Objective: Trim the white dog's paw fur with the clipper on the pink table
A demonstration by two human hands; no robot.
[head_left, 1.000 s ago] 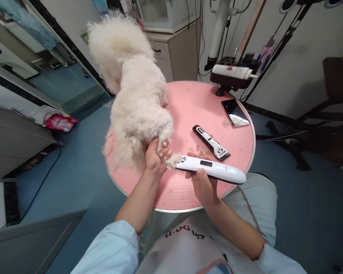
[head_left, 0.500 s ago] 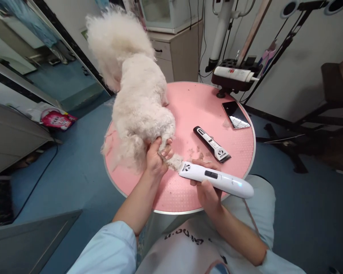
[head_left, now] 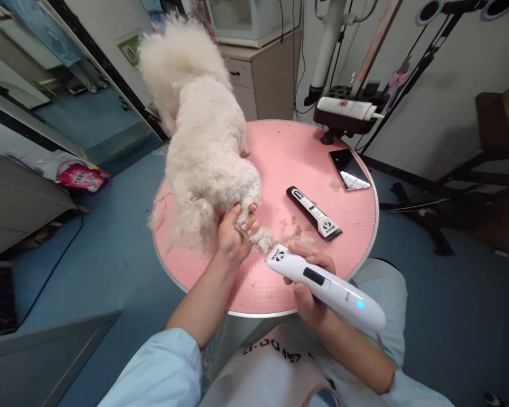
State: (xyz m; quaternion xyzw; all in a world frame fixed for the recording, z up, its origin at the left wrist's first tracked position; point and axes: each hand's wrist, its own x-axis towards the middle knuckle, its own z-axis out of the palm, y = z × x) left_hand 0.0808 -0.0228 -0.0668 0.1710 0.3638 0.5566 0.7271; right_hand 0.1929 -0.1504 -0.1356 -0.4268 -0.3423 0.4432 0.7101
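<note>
A fluffy white dog (head_left: 212, 130) stands on a round pink grooming table (head_left: 275, 169), its rear toward me and its head turned away. My left hand (head_left: 236, 233) is closed around one hind leg, and the paw (head_left: 262, 239) sticks out to the right of my fingers. In my right hand (head_left: 314, 277) is a white hair clipper (head_left: 328, 287) with a lit blue light. Its blade end is close to the paw's tip; whether they touch I cannot tell. Clipped fur (head_left: 296, 230) lies just beyond the clipper.
A black-and-white clipper (head_left: 314, 213) and a phone (head_left: 350, 169) lie on the table's right side. At its back right edge, a dark tool holder (head_left: 343, 121) carries a white tube (head_left: 346, 107). A drawer cabinet (head_left: 261, 79) stands behind, and a mirror (head_left: 97, 96) is at left.
The white clipper has tilted, its rear end swinging down toward me and its blade shifting slightly off the paw. The dog's head has shifted slightly right. My left hand keeps its hold.
</note>
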